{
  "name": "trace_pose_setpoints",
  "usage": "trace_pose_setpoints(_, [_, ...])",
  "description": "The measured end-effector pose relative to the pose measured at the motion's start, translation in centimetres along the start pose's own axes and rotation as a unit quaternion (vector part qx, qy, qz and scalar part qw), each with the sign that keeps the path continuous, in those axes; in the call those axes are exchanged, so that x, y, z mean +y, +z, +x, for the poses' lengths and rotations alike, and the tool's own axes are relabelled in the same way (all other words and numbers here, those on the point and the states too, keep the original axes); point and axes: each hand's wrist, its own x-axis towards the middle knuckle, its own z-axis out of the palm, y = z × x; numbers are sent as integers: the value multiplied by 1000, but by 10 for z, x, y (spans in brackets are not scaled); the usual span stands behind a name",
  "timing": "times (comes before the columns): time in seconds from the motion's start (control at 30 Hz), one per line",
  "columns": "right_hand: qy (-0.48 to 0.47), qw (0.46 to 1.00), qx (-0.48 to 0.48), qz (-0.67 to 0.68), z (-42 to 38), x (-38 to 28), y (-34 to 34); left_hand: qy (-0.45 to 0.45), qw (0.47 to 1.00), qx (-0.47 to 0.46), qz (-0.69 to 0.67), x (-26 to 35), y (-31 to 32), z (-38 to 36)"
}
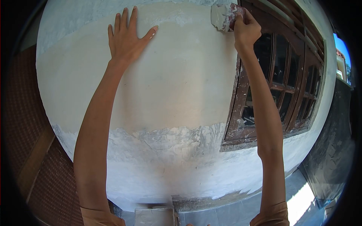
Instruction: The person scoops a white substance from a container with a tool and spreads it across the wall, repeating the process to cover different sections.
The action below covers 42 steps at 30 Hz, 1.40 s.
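My left hand (127, 39) lies flat on the upper part of the wall (169, 75), its fingers spread and a white smear on the thumb. At the top right, beside the window frame, my right hand (247, 28) is closed round a scraper (225, 17). White paste coats the scraper's wide blade, which is against the wall. Smooth cream plaster covers the wall between the hands, while a rougher white band runs below it.
A brown wooden window (279, 67) with dark panes is at the right. Woven brown panels (56, 177) stand at the left. A pale box-like object (154, 217) is at the bottom, on grey floor tiles (200, 217). A dark sheet (332, 143) hangs far right.
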Motion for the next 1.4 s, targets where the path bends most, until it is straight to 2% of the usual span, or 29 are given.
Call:
trace_pose_setpoints(0.1, [35,998,33,39,5,-1,-6,-1,1000,4,-11,-4,-1,-1])
trace_pose_setpoints(0.13, [13,1000,14,22,-4,-13,2,-1,1000,4,-11,-5,-1,-1])
trace_pose_setpoints(0.17, [34,998,-30,48,-13,-19,13,-4,1000,4,-14,-5,-1,0])
trace_pose_setpoints(0.23, [-22,995,-97,19,-34,-27,40,-7,1000,4,-19,-2,-1,1])
trace_pose_setpoints(0.33, [6,994,-109,21,-38,-24,41,-8,1000,3,-24,0,-2,2])
trace_pose_setpoints(0.37, [-31,992,-69,-104,-28,-18,26,3,1000,8,-21,-1,-3,1])
trace_pose_setpoints(0.43, [-2,1000,-10,13,-11,-9,7,10,1000,12,-15,-7,-4,0])
trace_pose_setpoints(0.57, [36,998,6,47,-14,-21,15,4,999,17,-28,-13,-1,-1])
trace_pose_setpoints(0.63, [4,995,-80,56,-39,-39,47,4,999,20,-28,-11,3,-4])
trace_pose_setpoints(0.7, [-27,994,-106,26,-52,-39,67,1,999,28,-29,-9,3,-4])
trace_pose_setpoints(0.73, [8,992,-120,27,-54,-38,67,2,999,27,-28,-10,3,-5])
trace_pose_setpoints(0.87, [-6,997,-71,12,-33,-22,37,21,999,27,-26,-19,-3,-8])
trace_pose_setpoints(0.93, [18,1000,1,18,-20,-27,28,27,999,29,-26,-25,-3,-8])
trace_pose_setpoints(0.97, [18,1000,-2,18,-20,-26,34,24,999,35,-26,-28,-3,-8])
trace_pose_setpoints(1.03, [1,993,-70,99,-33,-41,54,24,999,38,-27,-29,-3,-9])
trace_pose_setpoints(1.07, [-21,998,-61,10,-41,-52,65,20,999,31,-25,-29,-4,-9])
trace_pose_setpoints(1.1, [-4,995,-89,45,-49,-56,76,16,999,24,-22,-28,-4,-9])
trace_pose_setpoints(1.17, [-41,991,-128,7,-55,-50,90,18,999,23,-28,-26,-3,-8])
trace_pose_setpoints(1.23, [-76,992,-91,-37,-50,-40,86,16,999,21,-32,-26,-3,-9])
trace_pose_setpoints(1.3, [1,997,-77,-1,-38,-34,63,16,1000,16,-16,-28,-3,-8])
trace_pose_setpoints(1.4, [27,999,-35,-25,-19,-37,30,12,1000,18,-20,-33,-3,-9])
